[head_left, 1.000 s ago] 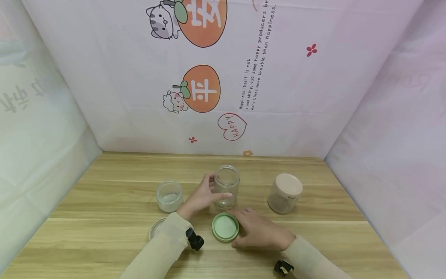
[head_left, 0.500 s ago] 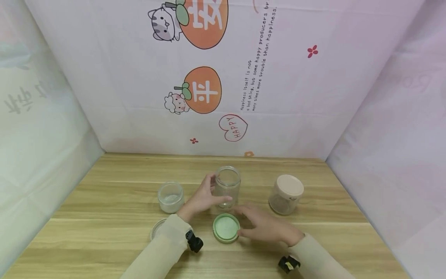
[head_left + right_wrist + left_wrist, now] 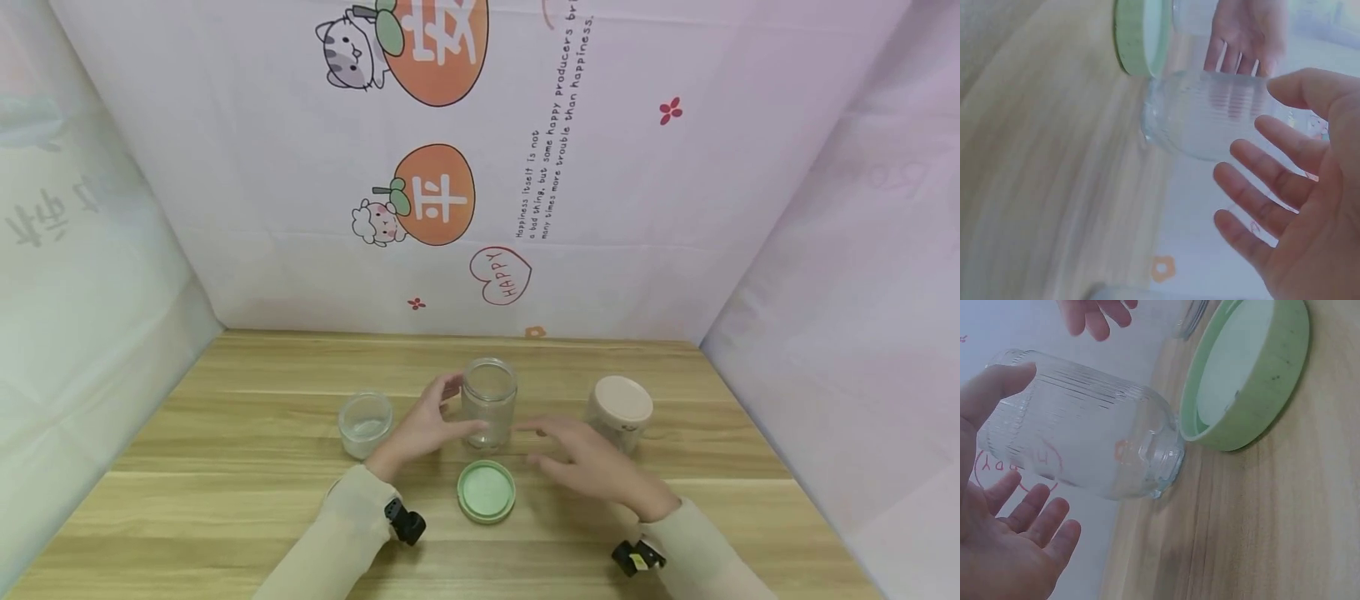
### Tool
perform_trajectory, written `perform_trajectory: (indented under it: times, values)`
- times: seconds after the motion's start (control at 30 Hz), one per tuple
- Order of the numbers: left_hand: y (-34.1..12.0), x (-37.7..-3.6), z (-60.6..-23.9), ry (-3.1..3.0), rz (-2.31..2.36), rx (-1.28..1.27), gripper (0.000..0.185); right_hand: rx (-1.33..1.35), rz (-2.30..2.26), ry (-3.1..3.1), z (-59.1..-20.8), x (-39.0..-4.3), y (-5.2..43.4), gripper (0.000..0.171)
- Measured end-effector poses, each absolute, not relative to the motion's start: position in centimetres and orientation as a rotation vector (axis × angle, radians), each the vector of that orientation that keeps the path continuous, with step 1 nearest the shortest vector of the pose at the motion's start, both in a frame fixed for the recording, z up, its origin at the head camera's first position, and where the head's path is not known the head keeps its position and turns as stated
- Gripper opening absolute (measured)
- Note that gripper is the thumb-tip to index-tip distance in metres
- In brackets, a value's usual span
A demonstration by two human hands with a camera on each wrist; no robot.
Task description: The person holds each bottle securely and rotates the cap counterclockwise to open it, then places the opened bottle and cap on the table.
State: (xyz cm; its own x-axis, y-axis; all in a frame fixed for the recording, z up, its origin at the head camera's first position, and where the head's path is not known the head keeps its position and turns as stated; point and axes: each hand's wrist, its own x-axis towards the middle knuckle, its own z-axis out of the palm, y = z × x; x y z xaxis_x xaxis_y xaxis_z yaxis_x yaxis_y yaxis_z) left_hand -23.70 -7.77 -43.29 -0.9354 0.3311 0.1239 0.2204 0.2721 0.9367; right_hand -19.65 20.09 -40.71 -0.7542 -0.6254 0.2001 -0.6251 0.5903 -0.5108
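Note:
A clear, ribbed glass jar (image 3: 491,412) without a lid stands upright mid-table. My left hand (image 3: 420,429) is at its left side, thumb and fingers spread around it and relaxed. In the left wrist view, the fingers (image 3: 1047,522) look apart from the glass. In front of the jar lies a round green lid (image 3: 486,490), its pale inner side facing up. To the jar's right, my right hand (image 3: 592,462) hovers with loosely extended fingers and holds nothing. The right wrist view shows its fingertips (image 3: 1225,175) short of the glass.
A small, low glass jar (image 3: 365,425) stands to the left, beside my left wrist. Right of centre is a wider jar with a beige lid (image 3: 622,400), partly behind my right hand. My left sleeve (image 3: 352,517) hides most of another round lid. Fabric walls (image 3: 600,275) enclose the table.
My right hand has moved away from the green lid, to the right and farther back. My left hand has eased slightly left from the jar. Jar and lid stay put.

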Motion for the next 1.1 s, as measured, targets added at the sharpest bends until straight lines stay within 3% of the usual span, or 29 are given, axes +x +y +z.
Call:
perform_trajectory:
  times: [0.63,0.93,1.1]
  values:
    - [-7.6,-22.4,-40.8,2.626,1.890,0.725,0.073,-1.387,-1.059,3.063,-37.6,-19.7,24.0,0.037]
    - [-5.5,-21.6,-39.3,2.605,2.064,0.911,0.051,-1.258,-1.083,3.111,-37.1,-20.0,26.3,0.035]
    - [-4.1,-21.0,-39.4,2.604,1.973,1.072,0.051,-1.065,-1.050,3.197,-37.3,-19.8,27.6,0.029]
